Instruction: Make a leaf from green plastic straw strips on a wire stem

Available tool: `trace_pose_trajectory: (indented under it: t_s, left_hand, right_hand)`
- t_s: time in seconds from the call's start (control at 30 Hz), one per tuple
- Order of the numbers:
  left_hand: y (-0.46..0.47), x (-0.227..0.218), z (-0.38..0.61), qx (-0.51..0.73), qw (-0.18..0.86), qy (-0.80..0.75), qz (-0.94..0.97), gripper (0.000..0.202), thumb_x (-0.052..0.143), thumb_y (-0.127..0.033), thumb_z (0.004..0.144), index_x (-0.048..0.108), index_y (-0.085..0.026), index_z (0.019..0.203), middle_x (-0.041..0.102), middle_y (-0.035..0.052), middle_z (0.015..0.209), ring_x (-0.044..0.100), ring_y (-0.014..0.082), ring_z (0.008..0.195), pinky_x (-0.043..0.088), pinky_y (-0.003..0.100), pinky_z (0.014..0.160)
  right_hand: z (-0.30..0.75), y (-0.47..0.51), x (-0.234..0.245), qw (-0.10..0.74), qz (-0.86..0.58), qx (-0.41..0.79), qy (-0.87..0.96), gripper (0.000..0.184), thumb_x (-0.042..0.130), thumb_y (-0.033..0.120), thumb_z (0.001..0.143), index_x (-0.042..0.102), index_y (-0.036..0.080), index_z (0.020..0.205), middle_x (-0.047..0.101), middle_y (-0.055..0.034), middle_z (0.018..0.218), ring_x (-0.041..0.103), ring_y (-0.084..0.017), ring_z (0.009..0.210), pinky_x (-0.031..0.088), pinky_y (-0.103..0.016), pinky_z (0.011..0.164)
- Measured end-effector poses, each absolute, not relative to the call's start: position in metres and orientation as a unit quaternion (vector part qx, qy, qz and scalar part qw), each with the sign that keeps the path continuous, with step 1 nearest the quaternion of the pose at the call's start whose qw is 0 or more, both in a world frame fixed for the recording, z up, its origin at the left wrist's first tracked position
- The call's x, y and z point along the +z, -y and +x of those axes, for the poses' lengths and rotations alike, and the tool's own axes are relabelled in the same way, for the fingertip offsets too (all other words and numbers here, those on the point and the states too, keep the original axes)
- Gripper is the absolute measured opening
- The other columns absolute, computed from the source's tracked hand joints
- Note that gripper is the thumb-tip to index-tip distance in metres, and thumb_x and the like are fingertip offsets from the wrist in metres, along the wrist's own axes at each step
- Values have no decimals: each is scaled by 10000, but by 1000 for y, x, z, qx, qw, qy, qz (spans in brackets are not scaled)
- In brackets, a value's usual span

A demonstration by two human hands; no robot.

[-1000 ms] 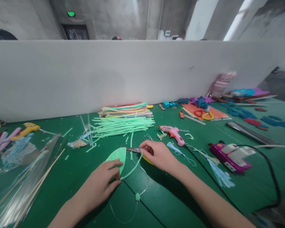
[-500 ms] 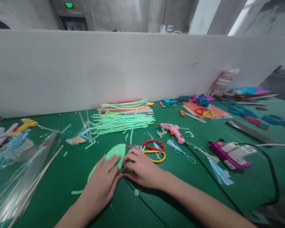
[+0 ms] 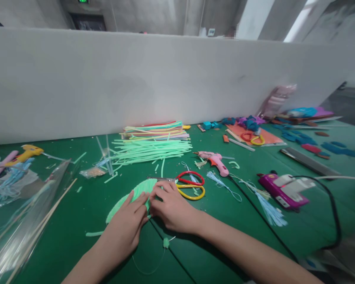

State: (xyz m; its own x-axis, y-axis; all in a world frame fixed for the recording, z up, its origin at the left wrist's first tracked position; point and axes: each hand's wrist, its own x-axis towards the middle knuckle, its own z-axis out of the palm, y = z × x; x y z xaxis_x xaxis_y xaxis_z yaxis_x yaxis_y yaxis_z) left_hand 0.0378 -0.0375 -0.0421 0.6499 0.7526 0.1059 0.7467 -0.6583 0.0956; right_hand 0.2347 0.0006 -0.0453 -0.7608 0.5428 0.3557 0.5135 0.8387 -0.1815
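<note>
A light-green leaf-shaped piece with a ribbed, fuzzy surface (image 3: pixel 143 187) lies under both hands. My left hand (image 3: pixel 127 217) presses its fingers over the piece, with the thumb side gripping the near edge. My right hand (image 3: pixel 171 203) has curled fingers closed on the right edge, fingertips close to the left hand's. What lies between the fingertips is hidden. Behind my right hand lie scissors (image 3: pixel 191 185) with one red and one yellow handle. A thin dark cord (image 3: pixel 182 262) with a small green tuft (image 3: pixel 166 243) on or beside it runs towards me.
Green pipe cleaners (image 3: pixel 154 152) are heaped ahead. A pink glue gun (image 3: pixel 214 161) lies right of them, near a purple power strip (image 3: pixel 281 191) with cables. A yellow glue gun (image 3: pixel 26 154) and plastic bag (image 3: pixel 38 221) lie left. A white partition (image 3: pixel 136 79) stands behind.
The view has shifted slightly, so the table things sit a little higher and further left. My fingers have moved slightly along the leaf-shaped piece, and more of it shows.
</note>
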Motion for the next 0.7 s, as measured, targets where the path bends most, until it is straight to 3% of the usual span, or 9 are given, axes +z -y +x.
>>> trace_pose_trajectory:
  t_s: [0.07, 0.27, 0.37, 0.47, 0.57, 0.7]
  left_hand:
    - [38, -41, 36, 72, 28, -415, 907, 268, 338, -105, 913, 600, -143, 959, 568, 209, 1336, 427, 267, 1334, 278, 562, 1128]
    - [39, -30, 30, 121, 112, -426, 889, 168, 453, -203, 899, 614, -210, 852, 627, 117, 1293, 500, 254, 1281, 272, 567, 1121]
    - [35, -26, 27, 153, 161, -459, 860, 158, 477, -281, 899, 621, -237, 947, 639, 86, 1276, 560, 239, 1217, 372, 491, 1079]
    - [26, -28, 19, 206, 145, -539, 804, 267, 413, -333, 928, 602, -227, 1085, 653, 96, 1221, 606, 244, 1124, 484, 425, 951]
    - [17, -34, 9, 206, 97, -602, 765, 329, 436, -394, 909, 623, -189, 1085, 662, 111, 1119, 593, 285, 1074, 471, 462, 924]
    - [12, -37, 4, 170, 129, -633, 744, 347, 539, -435, 835, 646, -187, 1053, 653, 91, 1001, 598, 283, 982, 487, 447, 856]
  right_hand:
    - [234, -1, -49, 206, -278, 21, 938, 243, 583, 150, 808, 593, 116, 1048, 568, -123, 1073, 399, -287, 1113, 351, -439, 897]
    - [235, -3, -50, 235, -252, 58, 937, 106, 535, 205, 893, 640, 192, 903, 596, -77, 1084, 394, -265, 1185, 365, -428, 956]
    - [236, -3, -48, 255, -248, 101, 929, 136, 585, 301, 889, 646, 198, 954, 602, -69, 1092, 413, -244, 1182, 364, -420, 1000]
    - [234, -4, -47, 267, -230, 125, 928, 160, 611, 339, 880, 656, 213, 970, 613, -56, 1075, 433, -222, 1173, 356, -407, 1029]
    - [231, -4, -50, 283, -222, 116, 926, 124, 593, 315, 897, 680, 226, 904, 616, -48, 1080, 433, -216, 1180, 355, -406, 1033]
    - [228, -4, -54, 293, -226, 94, 924, 121, 583, 272, 905, 691, 223, 879, 619, -41, 1072, 440, -212, 1166, 380, -384, 1009]
